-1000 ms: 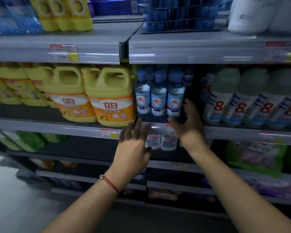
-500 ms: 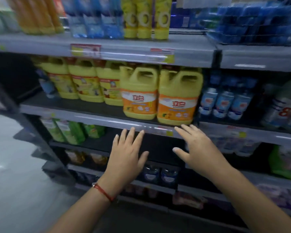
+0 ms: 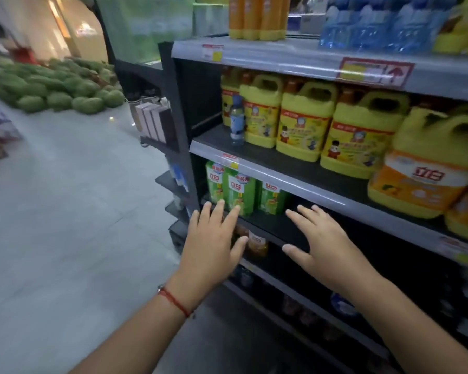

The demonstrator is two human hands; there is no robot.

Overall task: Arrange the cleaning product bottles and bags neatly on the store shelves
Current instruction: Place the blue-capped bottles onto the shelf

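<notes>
grey store shelves [image 3: 281, 182] stand at an aisle end beside a pale tiled floor [image 3: 65, 211] with piled watermelons [image 3: 52, 90]. yellow detergent jugs [image 3: 303, 120] line the middle shelf, green refill bags [image 3: 241, 193] below. left hand [image 3: 211, 247] and right hand [image 3: 327, 247] hover flat-fingered, holding nothing.

— What sort of place is this?
— A shop, a supermarket aisle. Grey metal shelves [image 3: 295, 59] carry price tags [image 3: 212, 52] along their front edges.
— And the stock?
— Rows of the same goods: yellow detergent jugs [image 3: 300, 122], green refill bags [image 3: 239, 193], blue bottles [image 3: 368, 25] on top. Across the tiled floor [image 3: 65, 211] lies a heap of watermelons [image 3: 54, 87].
</notes>
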